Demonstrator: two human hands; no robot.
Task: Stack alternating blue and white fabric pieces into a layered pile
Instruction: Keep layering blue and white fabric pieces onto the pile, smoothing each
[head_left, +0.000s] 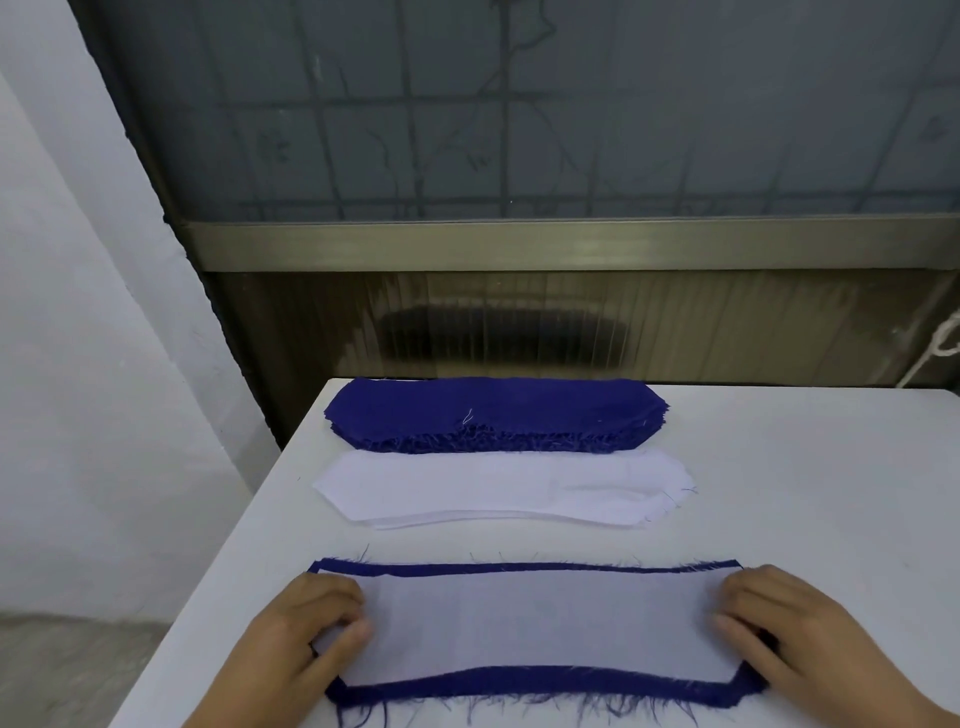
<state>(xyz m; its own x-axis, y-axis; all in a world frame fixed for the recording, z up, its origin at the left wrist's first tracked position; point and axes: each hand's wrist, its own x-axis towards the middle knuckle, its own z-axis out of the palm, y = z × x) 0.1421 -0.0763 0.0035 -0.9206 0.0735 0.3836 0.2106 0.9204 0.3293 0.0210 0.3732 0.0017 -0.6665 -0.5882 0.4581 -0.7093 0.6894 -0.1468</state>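
At the bottom of the frame a white piece lies flat on top of a blue piece, both with their long axis running left to right across the picture. The white one is slightly smaller, so the blue shows as a thin band along its upper edge and a wider, frayed band along its lower edge. The corners of both are cut at a slant at the lower left and lower right.

The left hand rests on the left end of this pair, fingers lightly bent and pointing toward the right, fingertips pressing down on the white cloth. The right hand does the same at the right end, fingers pointing left, tips on the white cloth. Neither hand pinches or lifts anything; the cloth stretches flat between the two sets of fingertips.

Above them, in the middle of the frame, a white stack lies with the same left-to-right axis, apart from the hands. Just beyond it, its frayed edge meeting the white stack's far edge, a blue stack sits at the far edge of the table, also lengthwise left to right. A grey wall fills the left of the frame and a dark window the top.
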